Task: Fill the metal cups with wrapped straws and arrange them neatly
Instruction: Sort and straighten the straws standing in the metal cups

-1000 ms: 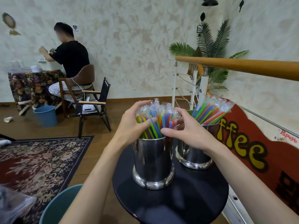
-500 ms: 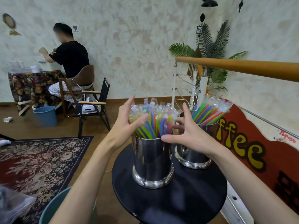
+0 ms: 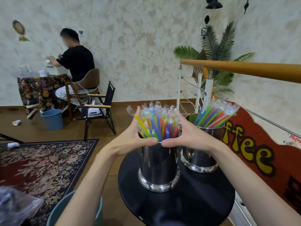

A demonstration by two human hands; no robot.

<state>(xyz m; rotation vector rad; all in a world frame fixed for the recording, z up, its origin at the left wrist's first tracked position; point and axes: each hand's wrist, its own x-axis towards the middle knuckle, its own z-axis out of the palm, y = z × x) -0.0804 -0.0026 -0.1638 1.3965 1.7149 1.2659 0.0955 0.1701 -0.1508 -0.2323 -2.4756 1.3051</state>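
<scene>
A patterned dark red rug (image 3: 44, 162) is spread over the wooden floor at left. Beyond it, a person in a black shirt (image 3: 76, 62) is seated on a wooden chair (image 3: 88, 85), facing a flower-clothed table at the wall. A round black surface (image 3: 187, 201) is seen in the foreground, backed by a wooden handrail (image 3: 244, 69) and a red sign with yellow lettering (image 3: 254, 144). Two metal cups stand on the surface, just beside each other. The near cup (image 3: 158, 168) is packed with upright wrapped straws (image 3: 158, 126) in many colours; the far cup (image 3: 202, 150), to the right, holds a bundle of wrapped straws (image 3: 216, 116) leaning to the right. The left hand (image 3: 130, 141) and the right hand (image 3: 189, 137) are cupped around the near cup's straws just above its rim — each grip is spread, fingers extended along the sides of the bundle, thumbs nearly meeting in front at the rim. A blue bin (image 3: 53, 119) stands by the chair.
</scene>
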